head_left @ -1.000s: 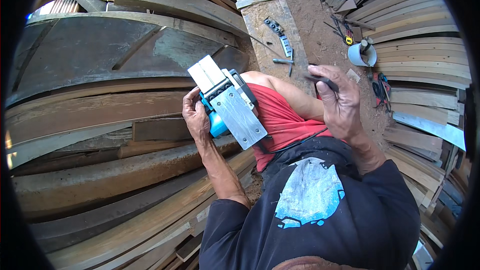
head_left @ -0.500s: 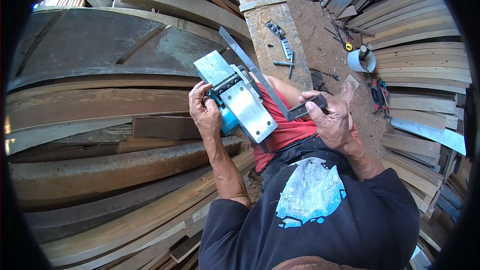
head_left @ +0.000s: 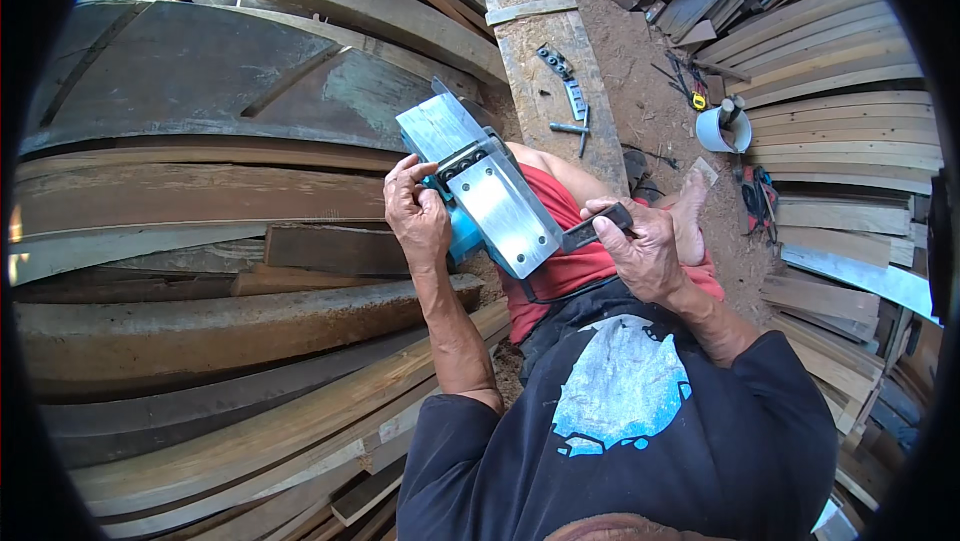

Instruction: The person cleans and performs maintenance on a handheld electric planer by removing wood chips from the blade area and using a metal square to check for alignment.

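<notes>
An electric hand planer (head_left: 505, 211) lies upside down over my lap, its shiny metal sole facing up and its teal body below. My left hand (head_left: 418, 213) is wrapped round the planer's left side, fingers beside the dark cutter slot with its bolts. In my right hand (head_left: 645, 249) is a try square (head_left: 598, 228), gripped by its black stock. The square's metal blade runs along the right side of the sole, and its tip shows past the far end. Whether the blade touches the sole all along, I cannot tell.
Ahead, a worn plank bench (head_left: 535, 36) carries a bolted black bar (head_left: 555, 62), a metal piece (head_left: 575, 99) and a T-handled wrench (head_left: 570, 128). A white bucket (head_left: 712, 133), a yellow tape measure (head_left: 698, 101) and a red-black tool (head_left: 757, 199) are at right. Stacked boards (head_left: 190, 196) flank both sides.
My right hand has moved left and brought the square's blade down alongside the planer's sole; before, the blade stood raised and apart. My left hand still holds the planer.
</notes>
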Tool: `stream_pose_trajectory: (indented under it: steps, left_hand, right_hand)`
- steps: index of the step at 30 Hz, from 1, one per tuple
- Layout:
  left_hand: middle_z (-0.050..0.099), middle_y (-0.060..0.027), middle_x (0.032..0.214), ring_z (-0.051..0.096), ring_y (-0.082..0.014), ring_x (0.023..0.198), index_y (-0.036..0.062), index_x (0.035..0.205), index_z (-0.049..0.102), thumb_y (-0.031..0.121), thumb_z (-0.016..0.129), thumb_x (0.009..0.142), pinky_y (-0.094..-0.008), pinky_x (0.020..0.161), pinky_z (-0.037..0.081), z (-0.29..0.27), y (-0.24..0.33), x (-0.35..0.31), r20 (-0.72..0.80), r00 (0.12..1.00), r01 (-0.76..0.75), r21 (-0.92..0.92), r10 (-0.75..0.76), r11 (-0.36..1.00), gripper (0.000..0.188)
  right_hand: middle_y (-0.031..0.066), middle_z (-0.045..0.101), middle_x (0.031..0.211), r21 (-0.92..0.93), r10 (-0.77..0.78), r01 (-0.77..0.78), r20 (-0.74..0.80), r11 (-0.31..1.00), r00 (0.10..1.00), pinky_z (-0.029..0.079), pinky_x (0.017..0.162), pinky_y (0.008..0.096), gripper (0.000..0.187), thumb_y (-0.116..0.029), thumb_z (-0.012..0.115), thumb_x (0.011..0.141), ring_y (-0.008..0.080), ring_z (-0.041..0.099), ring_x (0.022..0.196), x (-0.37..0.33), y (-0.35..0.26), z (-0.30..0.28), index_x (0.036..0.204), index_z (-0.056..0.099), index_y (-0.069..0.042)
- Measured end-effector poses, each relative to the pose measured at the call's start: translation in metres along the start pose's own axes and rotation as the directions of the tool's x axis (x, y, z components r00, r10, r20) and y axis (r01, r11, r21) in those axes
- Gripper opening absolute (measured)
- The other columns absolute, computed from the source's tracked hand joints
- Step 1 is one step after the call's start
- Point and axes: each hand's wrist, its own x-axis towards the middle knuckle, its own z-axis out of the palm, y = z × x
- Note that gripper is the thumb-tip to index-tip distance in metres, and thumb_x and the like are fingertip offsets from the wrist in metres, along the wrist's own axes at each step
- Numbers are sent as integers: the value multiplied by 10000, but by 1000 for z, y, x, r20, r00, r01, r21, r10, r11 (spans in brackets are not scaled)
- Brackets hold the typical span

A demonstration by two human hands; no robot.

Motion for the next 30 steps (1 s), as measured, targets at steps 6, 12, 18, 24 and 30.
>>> stream_pose_trajectory:
  steps: [6, 12, 18, 24, 30]
  left_hand:
    - [654, -125, 1300, 658, -215, 1174, 12, 1084, 727, -130, 429, 857, -329, 1009, 525, 2, -4, 1, -32, 998, -60, 53, 62, 997, 399]
    - [666, -140, 1272, 666, -255, 1162, 3, 1043, 729, -108, 451, 841, -355, 992, 534, 1, -2, 1, -38, 994, -97, 108, 102, 989, 361]
    - [669, -122, 1285, 648, -241, 1190, 22, 1004, 741, -107, 469, 828, -341, 972, 530, 1, 7, 1, -21, 996, -83, 112, 86, 990, 349]
    - [657, -132, 1316, 633, -266, 1215, 47, 923, 753, -112, 491, 826, -380, 1005, 524, 2, 8, 1, -3, 994, -112, 95, 113, 989, 321]
    - [631, -151, 1351, 618, -287, 1237, 66, 922, 786, -101, 496, 828, -407, 1027, 517, 5, 3, -1, -35, 991, -121, 117, 126, 986, 347]
  right_hand:
    - [121, 790, 1014, 2, -48, 48, -5, 999, 999, 580, 843, 323, 241, -148, 671, 1040, 160, 735, 920, -2, -1, 5, 1181, 725, 39]
    - [113, 786, 1000, -24, -29, 30, 19, 999, 999, 574, 813, 315, 245, -155, 670, 1042, 146, 725, 904, -2, -1, 4, 1176, 725, 42]
    - [107, 782, 995, -15, -36, 36, -6, 999, 999, 570, 810, 308, 247, -158, 662, 1047, 142, 715, 897, -3, 3, 5, 1169, 723, 48]
    - [109, 780, 1001, -16, -6, 6, 5, 1000, 1000, 568, 823, 309, 249, -159, 656, 1049, 141, 712, 910, -3, 1, 4, 1169, 722, 48]
    - [109, 779, 1008, -17, 17, -17, 20, 1000, 1000, 569, 834, 314, 251, -161, 652, 1052, 149, 714, 920, -2, 0, 2, 1178, 721, 45]
